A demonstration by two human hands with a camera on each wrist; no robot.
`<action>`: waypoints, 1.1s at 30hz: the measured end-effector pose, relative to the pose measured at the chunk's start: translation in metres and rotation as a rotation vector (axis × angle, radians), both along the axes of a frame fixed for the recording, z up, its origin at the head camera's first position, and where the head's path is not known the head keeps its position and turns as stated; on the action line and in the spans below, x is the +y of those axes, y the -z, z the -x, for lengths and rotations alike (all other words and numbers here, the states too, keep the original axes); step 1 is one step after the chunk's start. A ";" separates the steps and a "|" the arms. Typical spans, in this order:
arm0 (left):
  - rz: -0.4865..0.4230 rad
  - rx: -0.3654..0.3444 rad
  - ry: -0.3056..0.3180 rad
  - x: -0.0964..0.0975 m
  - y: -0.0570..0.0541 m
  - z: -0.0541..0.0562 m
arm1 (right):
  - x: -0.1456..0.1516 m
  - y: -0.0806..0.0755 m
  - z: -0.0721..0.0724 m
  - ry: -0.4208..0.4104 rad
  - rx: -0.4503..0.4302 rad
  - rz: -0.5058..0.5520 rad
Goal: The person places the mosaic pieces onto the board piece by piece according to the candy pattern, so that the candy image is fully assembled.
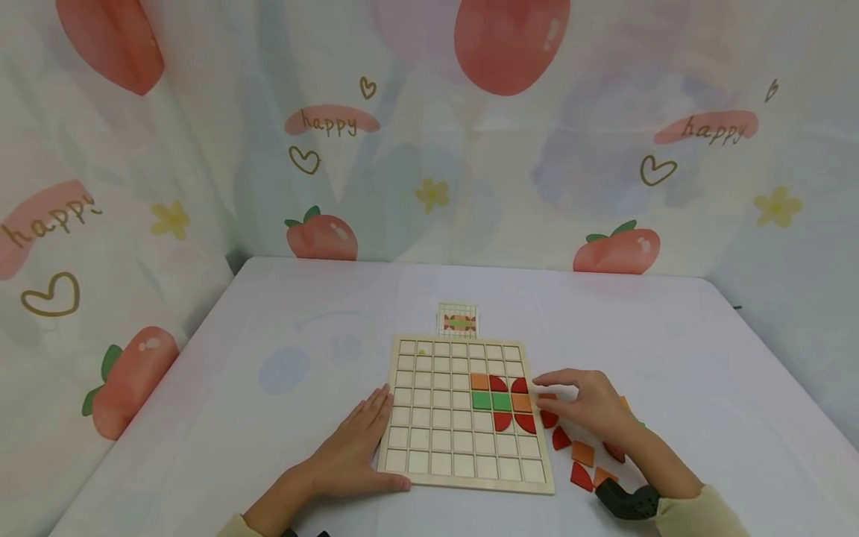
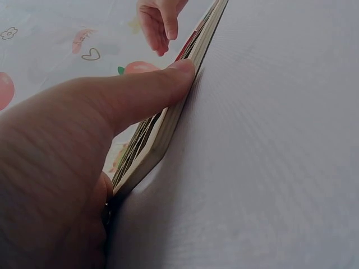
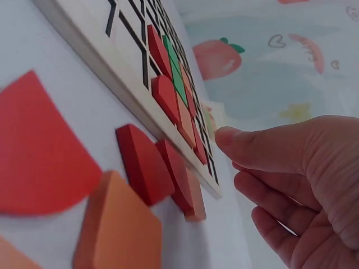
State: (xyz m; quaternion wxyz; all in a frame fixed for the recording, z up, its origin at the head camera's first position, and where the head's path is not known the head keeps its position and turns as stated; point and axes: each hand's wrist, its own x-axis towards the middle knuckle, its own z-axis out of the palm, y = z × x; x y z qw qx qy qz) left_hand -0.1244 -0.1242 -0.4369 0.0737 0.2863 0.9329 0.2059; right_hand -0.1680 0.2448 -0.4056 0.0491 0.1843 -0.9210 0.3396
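Note:
A wooden grid board (image 1: 441,440) lies flat on the table. On its right side sit two green squares (image 1: 491,401), an orange square (image 1: 521,403), another orange square (image 1: 479,381) and several red quarter-round tiles (image 1: 502,421). My left hand (image 1: 352,451) rests against the board's near left corner, fingers straight along the left edge and thumb on the near edge. Just off the right edge hovers my right hand (image 1: 590,403), thumb and forefinger apart with nothing between them. In the right wrist view, its thumb (image 3: 269,148) is beyond the loose tiles.
Loose tiles lie right of the board, partly under the right hand: red quarter-rounds (image 1: 561,438), orange squares (image 1: 582,453) and a bit of green. A small pattern card (image 1: 458,309) touches or nearly touches the board's far edge. Printed cloth walls (image 1: 470,164) stand behind the table.

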 end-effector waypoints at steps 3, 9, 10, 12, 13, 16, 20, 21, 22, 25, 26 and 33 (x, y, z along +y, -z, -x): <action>0.000 0.001 -0.001 0.001 0.001 0.000 | 0.010 -0.004 -0.003 0.053 -0.035 -0.030; 0.006 0.008 -0.004 0.001 0.001 0.000 | 0.029 -0.010 -0.006 0.121 -0.044 -0.067; 0.008 0.010 -0.004 0.001 0.001 0.000 | 0.032 -0.010 -0.006 0.134 -0.051 -0.067; 0.009 0.009 -0.004 0.001 0.001 0.000 | 0.038 -0.011 -0.007 0.157 -0.062 -0.069; 0.008 0.007 -0.005 0.001 0.001 0.000 | 0.040 -0.011 -0.008 0.163 -0.064 -0.071; 0.000 -0.001 -0.007 0.000 0.001 0.000 | 0.049 -0.010 -0.009 0.173 -0.054 -0.082; -0.008 -0.011 -0.009 0.000 0.001 0.000 | 0.060 -0.008 -0.011 0.179 -0.039 -0.098; -0.008 -0.011 -0.009 0.001 0.001 0.000 | 0.063 -0.008 -0.011 0.180 -0.040 -0.099; -0.007 -0.010 -0.009 0.001 0.001 0.000 | 0.066 -0.007 -0.011 0.180 -0.039 -0.102; -0.005 -0.007 -0.008 0.001 0.001 0.000 | 0.073 -0.007 -0.012 0.182 -0.043 -0.102; -0.005 -0.007 -0.008 0.001 0.001 0.000 | 0.075 -0.007 -0.012 0.182 -0.044 -0.102; -0.008 -0.015 -0.014 0.001 0.002 0.001 | 0.085 -0.007 -0.016 0.196 -0.085 -0.107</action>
